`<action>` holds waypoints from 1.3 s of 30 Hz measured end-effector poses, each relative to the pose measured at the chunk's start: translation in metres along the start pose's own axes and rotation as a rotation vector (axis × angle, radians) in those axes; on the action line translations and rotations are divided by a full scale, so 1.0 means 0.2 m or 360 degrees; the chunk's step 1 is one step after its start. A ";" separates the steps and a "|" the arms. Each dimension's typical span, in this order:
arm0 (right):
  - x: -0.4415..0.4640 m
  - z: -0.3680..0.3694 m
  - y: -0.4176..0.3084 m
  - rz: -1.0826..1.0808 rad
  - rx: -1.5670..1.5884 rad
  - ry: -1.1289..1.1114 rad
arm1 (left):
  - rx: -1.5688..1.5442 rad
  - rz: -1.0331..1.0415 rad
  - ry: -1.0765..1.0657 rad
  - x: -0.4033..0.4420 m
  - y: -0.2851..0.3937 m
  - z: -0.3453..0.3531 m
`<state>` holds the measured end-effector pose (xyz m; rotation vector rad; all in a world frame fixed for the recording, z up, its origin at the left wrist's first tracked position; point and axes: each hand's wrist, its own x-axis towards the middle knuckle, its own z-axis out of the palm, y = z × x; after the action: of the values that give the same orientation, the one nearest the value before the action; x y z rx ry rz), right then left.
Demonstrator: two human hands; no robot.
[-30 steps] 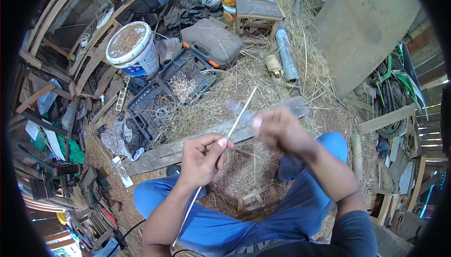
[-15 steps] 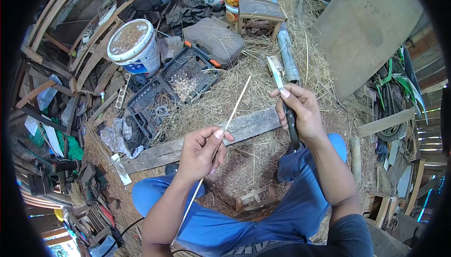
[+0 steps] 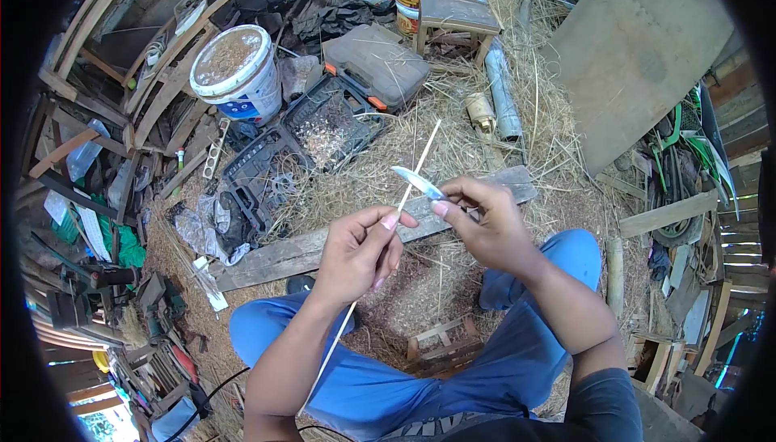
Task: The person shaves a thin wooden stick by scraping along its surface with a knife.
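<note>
Straw-littered floor (image 3: 533,224), person in blue trousers (image 3: 364,377) seated low. Plank (image 3: 275,268) lying flat ahead of person. Grey case (image 3: 376,70) beyond plank; white bucket (image 3: 259,98) left of case. Left hand (image 3: 360,256): fingers curled, thumb and forefinger pinching strip (image 3: 428,144). Right hand (image 3: 489,228): closed round knife (image 3: 411,177), handle mostly hidden. Strip: pale, slanting from over trousers up through left hand, tip free. Knife: blade pointing left, crossing strip just above left hand; contact, cannot tell.
</note>
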<state>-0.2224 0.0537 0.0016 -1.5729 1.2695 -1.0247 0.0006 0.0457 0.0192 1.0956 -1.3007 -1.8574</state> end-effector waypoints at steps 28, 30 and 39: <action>0.01 0.05 0.05 -0.0570 -0.0590 0.0137 | 0.0156 0.0117 0.0320 0.09 -0.05 0.06; 0.01 0.04 0.06 -0.0590 -0.0558 0.0164 | 0.0152 0.0159 0.0320 0.09 -0.08 0.06; 0.03 0.02 0.05 -0.0600 -0.0514 0.0191 | 0.0180 0.0178 0.0348 0.07 -0.09 0.06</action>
<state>-0.2201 0.0463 -0.0080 -2.0829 1.2955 -1.2043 -0.0169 0.0452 0.0009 1.2208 -1.3229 -1.5517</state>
